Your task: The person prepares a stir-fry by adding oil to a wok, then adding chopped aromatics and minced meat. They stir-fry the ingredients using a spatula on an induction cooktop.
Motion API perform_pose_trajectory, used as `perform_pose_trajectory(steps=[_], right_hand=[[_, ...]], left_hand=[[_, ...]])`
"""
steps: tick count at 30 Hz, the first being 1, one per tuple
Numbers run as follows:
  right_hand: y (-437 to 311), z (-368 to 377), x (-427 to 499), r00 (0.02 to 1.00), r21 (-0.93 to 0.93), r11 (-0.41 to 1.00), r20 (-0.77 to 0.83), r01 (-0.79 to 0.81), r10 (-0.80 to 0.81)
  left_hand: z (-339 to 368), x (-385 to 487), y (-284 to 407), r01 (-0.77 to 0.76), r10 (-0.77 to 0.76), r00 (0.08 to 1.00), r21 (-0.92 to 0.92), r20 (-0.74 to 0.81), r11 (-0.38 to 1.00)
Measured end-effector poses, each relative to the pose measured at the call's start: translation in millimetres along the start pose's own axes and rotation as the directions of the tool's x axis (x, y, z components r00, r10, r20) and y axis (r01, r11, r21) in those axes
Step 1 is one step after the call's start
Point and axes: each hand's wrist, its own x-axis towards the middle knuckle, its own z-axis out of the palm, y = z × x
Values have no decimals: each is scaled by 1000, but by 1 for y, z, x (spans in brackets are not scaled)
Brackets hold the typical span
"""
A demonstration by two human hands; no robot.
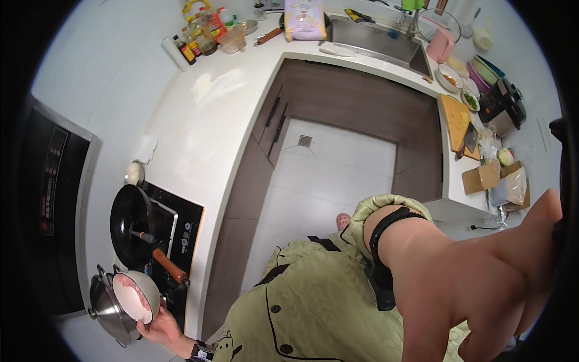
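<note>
My left hand [160, 328] grips the rim of a white bowl [152, 289] at the lower left. The bowl is tilted, and pink minced meat [131, 287] lies inside along its wall. Just beyond it a black wok [131, 226] with a wooden handle [169, 267] rests on the black cooktop [192, 217]. Very near the camera, my right hand [466, 280] is raised and fills the lower right; a black strap circles that wrist. Its fingertips run out of view or are hidden, so whether it touches anything does not show.
A lidded steel pot [106, 305] stands beside the bowl. Bottles [206, 38] line the far left of the white counter [208, 117]. A steel sink [375, 40] is at the back. On the right are a cutting board [452, 117], a cleaver [470, 138] and a black electric cooker [502, 106].
</note>
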Motion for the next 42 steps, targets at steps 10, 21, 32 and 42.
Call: perform_pose_trajectory(steps=[10,21,32,42], right_hand=[[-167,-41,-11,997,-236,972,-69,15,-32],[-331,-91,-108,751,-935,335,-134,121,-646],[-346,-172,-158,506,-892,-136,-114,-432,-855],[-429,-386,-155,48,-797,314,-393,-515,-918]], left_hand=[[108,-5,-129,150,-145,987,-78,65,986],[179,36,-210,145,-146,989,161,-6,976],[191,142,-282,401,-410,905,95,113,911],[286,220,-461,537,-545,837,128,36,834]])
